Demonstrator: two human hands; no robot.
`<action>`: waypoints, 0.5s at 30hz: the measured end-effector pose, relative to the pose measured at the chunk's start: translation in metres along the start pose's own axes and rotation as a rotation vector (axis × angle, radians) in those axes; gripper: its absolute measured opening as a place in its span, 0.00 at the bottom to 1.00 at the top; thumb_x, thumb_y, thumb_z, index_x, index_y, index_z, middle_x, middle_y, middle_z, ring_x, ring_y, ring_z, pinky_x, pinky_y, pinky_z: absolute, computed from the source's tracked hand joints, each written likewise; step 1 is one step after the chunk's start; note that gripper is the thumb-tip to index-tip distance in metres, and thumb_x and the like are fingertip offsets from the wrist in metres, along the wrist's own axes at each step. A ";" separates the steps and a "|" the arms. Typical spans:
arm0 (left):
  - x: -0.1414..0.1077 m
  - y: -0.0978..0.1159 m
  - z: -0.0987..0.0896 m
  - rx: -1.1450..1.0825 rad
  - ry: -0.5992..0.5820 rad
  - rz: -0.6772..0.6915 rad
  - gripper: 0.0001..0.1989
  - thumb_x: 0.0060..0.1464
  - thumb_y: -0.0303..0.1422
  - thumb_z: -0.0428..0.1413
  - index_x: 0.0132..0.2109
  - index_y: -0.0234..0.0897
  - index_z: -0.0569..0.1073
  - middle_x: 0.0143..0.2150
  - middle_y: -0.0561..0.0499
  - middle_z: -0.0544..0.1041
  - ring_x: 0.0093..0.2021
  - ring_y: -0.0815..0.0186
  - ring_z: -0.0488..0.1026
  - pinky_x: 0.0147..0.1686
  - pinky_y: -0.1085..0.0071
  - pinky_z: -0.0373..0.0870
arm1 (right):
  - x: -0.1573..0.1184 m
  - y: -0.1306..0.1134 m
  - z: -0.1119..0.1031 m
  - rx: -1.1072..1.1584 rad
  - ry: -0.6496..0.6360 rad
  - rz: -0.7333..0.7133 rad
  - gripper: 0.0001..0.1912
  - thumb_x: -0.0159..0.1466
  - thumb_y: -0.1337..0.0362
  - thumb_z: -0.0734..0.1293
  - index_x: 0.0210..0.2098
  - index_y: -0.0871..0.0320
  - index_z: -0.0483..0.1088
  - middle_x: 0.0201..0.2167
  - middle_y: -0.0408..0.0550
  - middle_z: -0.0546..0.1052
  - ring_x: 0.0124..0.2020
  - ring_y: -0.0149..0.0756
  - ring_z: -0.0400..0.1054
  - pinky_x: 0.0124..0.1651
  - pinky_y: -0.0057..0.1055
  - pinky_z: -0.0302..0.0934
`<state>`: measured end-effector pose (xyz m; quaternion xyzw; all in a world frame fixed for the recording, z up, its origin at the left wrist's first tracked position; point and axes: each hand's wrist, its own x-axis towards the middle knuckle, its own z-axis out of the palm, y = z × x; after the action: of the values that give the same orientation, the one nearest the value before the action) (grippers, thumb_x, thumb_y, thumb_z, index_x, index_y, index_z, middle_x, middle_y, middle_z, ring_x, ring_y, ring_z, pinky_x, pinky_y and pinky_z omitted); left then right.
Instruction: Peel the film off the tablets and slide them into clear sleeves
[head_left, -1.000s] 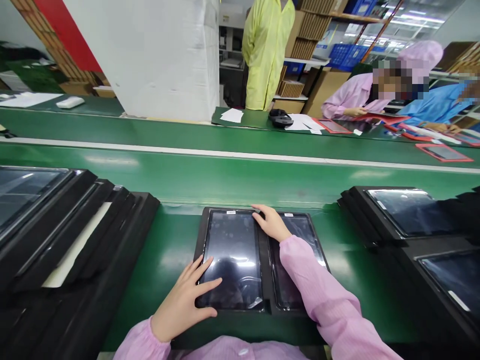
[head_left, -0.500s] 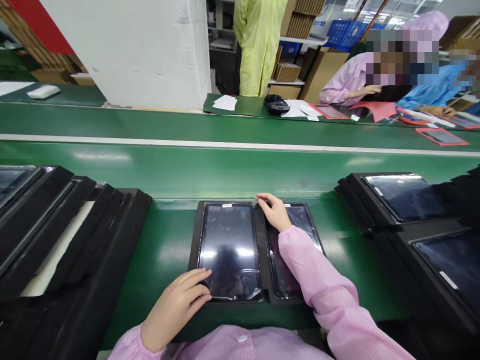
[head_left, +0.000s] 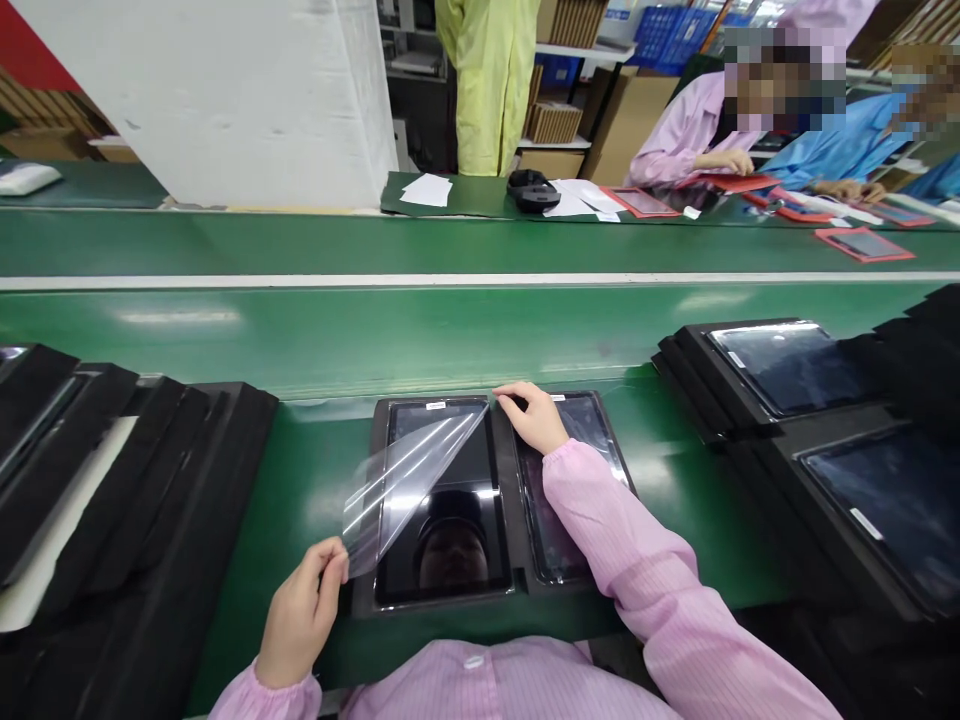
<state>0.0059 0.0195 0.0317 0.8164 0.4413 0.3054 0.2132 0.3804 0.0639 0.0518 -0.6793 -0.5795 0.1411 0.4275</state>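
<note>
A black foam tray [head_left: 511,505] lies in front of me with two tablet screens side by side in it. My left hand [head_left: 304,605] pinches the lower corner of a clear protective film [head_left: 409,470], lifted and folded back diagonally off the left tablet screen [head_left: 450,545]. The film still meets that screen toward its upper right corner. Fingers bent, my right hand [head_left: 534,417] grips the tray's top edge between the screens; its fingertips are partly hidden. Its sleeve covers part of the right tablet screen [head_left: 551,530], which has a white label at the top.
Stacked black trays [head_left: 225,480] stand at the left. More trays with film-covered screens [head_left: 787,365] are piled at the right. Beyond the green bench [head_left: 315,345], a co-worker in a pink sleeve [head_left: 675,140] handles a red-edged sheet near papers [head_left: 427,190] and a black object [head_left: 532,190].
My left hand has pulled the film up from the left screen's lower corner and back to the left, baring a glossy dark surface. My right hand stays by the tray's top edge.
</note>
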 end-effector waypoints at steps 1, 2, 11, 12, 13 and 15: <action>-0.004 0.001 0.001 -0.028 -0.003 -0.002 0.11 0.67 0.31 0.44 0.34 0.42 0.63 0.23 0.60 0.68 0.18 0.73 0.67 0.22 0.79 0.65 | 0.000 -0.002 0.001 -0.011 -0.023 -0.014 0.09 0.63 0.68 0.65 0.35 0.54 0.78 0.37 0.48 0.82 0.43 0.43 0.75 0.51 0.42 0.66; -0.008 0.003 0.003 -0.053 -0.007 0.015 0.11 0.67 0.30 0.44 0.34 0.42 0.63 0.23 0.59 0.68 0.20 0.72 0.68 0.23 0.78 0.66 | 0.000 -0.004 0.001 -0.020 -0.047 -0.026 0.09 0.63 0.68 0.65 0.34 0.54 0.78 0.36 0.47 0.82 0.43 0.43 0.74 0.51 0.42 0.65; -0.018 0.030 0.019 -0.006 -0.056 0.272 0.07 0.60 0.25 0.50 0.35 0.40 0.69 0.29 0.54 0.74 0.31 0.66 0.72 0.35 0.70 0.69 | -0.001 -0.016 0.012 -0.067 -0.118 -0.035 0.12 0.67 0.62 0.65 0.30 0.53 0.78 0.36 0.49 0.81 0.42 0.44 0.71 0.52 0.45 0.61; -0.019 0.029 0.019 0.000 -0.060 0.290 0.07 0.59 0.24 0.51 0.35 0.41 0.69 0.30 0.53 0.74 0.33 0.65 0.72 0.36 0.69 0.69 | -0.002 -0.018 0.013 -0.064 -0.123 -0.035 0.12 0.67 0.61 0.64 0.31 0.53 0.78 0.37 0.48 0.81 0.43 0.44 0.71 0.53 0.45 0.61; -0.020 0.027 0.020 0.008 -0.069 0.305 0.07 0.58 0.24 0.52 0.35 0.41 0.70 0.32 0.52 0.74 0.35 0.64 0.72 0.38 0.67 0.69 | -0.003 -0.021 0.014 -0.059 -0.125 -0.035 0.10 0.67 0.60 0.65 0.33 0.52 0.78 0.38 0.48 0.81 0.44 0.45 0.72 0.54 0.46 0.60; -0.025 0.021 0.023 0.019 -0.084 0.301 0.06 0.56 0.26 0.53 0.34 0.42 0.71 0.38 0.48 0.75 0.41 0.59 0.72 0.43 0.61 0.69 | -0.006 -0.026 0.016 -0.047 -0.124 -0.030 0.07 0.65 0.59 0.67 0.37 0.51 0.78 0.41 0.48 0.81 0.47 0.47 0.72 0.57 0.48 0.59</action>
<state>0.0234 -0.0150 0.0204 0.8874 0.3073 0.2954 0.1757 0.3505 0.0648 0.0595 -0.6704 -0.6182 0.1628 0.3767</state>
